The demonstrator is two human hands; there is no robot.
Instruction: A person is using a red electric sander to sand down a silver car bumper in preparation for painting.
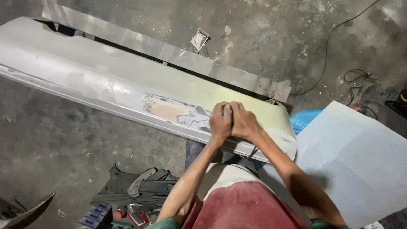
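A long grey car bumper [97, 72] lies across the concrete floor, with a sanded patch [174, 111] of tan and white filler near its middle. My left hand [220, 124] and my right hand [243, 123] press side by side on the bumper just right of that patch. Between them they clamp a small dark sanding block [227, 111], mostly hidden under the fingers. Both forearms reach up from the bottom of the view over my red cloth-covered lap.
A grey flat panel [356, 157] lies at the right, with a blue object [305, 118] beside it. Black plastic car parts [135, 186] and small cans [95, 214] lie at lower left. A cable [326, 55] runs across the floor at upper right.
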